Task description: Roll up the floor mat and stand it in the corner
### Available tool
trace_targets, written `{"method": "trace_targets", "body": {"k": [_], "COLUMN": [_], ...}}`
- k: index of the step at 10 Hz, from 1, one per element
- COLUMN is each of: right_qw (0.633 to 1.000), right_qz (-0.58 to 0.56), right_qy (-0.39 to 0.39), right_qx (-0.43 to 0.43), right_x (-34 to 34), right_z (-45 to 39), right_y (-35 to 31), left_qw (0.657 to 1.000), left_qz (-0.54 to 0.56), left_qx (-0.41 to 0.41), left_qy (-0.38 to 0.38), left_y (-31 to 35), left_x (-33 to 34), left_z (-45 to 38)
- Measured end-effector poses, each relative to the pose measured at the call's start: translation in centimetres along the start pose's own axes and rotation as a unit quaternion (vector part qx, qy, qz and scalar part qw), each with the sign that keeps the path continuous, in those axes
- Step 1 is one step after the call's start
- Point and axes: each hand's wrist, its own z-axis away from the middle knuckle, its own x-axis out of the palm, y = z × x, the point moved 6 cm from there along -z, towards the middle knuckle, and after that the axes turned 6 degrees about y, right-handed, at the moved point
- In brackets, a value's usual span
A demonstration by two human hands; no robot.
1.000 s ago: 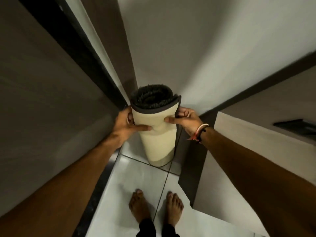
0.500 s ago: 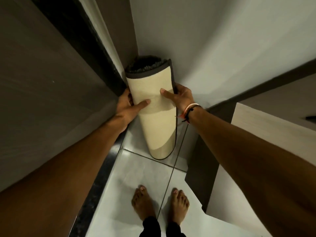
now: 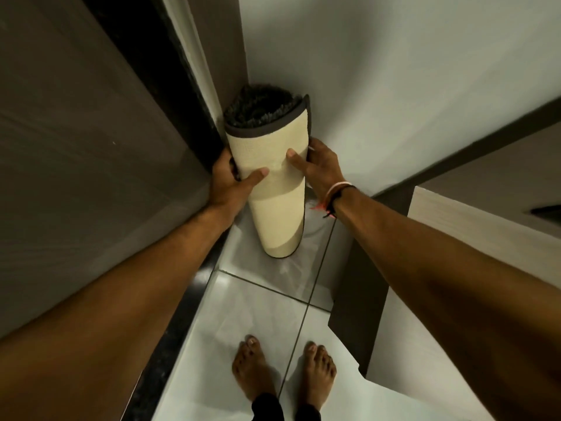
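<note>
The floor mat (image 3: 277,214) is rolled into a tube, cream backing outside and dark grey pile showing at its top end. It stands on end on the tiled floor, its top leaning into the corner where the white wall meets the door frame. My left hand (image 3: 232,182) grips the roll's left side, thumb across the front. My right hand (image 3: 318,167) holds the right side along the dark bound edge, thumb on the cream backing. The fingers of both hands are hidden behind the roll.
A dark door (image 3: 76,153) with a black frame runs along the left. A white wall (image 3: 394,71) with a dark skirting closes the right, and a pale cabinet (image 3: 449,268) juts out at lower right. My bare feet (image 3: 282,366) stand on glossy white tiles.
The rolled mat has moved deeper into the corner with both hands still on it, and its top now leans against the walls. The view has shifted slightly closer.
</note>
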Motion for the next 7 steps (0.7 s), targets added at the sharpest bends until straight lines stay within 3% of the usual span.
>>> {"method": "trace_targets", "body": {"k": [2, 3, 4, 5, 7], "right_qw": [0.986, 0.971, 0.939, 0.901, 0.832], "right_qz": [0.105, 0.22, 0.338, 0.429, 0.526], "right_qy": [0.011, -0.027, -0.051, -0.054, -0.032], "right_qx": [0.13, 0.085, 0.033, -0.025, -0.174], "right_x": [-0.9, -1.4, -2.6, -4.1, -7.3], "right_z": [0.8, 2.1, 3.6, 5.2, 12.4], "right_y": [1.5, 1.3, -0.7, -3.6, -12.1], "left_qw": [0.992, 0.948, 0.832, 0.754, 0.672], "left_qz": [-0.122, -0.315, -0.547, -0.633, -0.673], "left_qx": [-0.014, 0.029, 0.091, 0.176, 0.308], "left_qy": [-0.022, -0.022, -0.006, -0.004, 0.03], "left_y": [0.4, 1.0, 2.9, 5.4, 14.7], "left_x": [0.2, -1.0, -2.9, -3.8, -6.5], "left_z": [0.2, 1.9, 4.0, 6.7, 14.0]}}
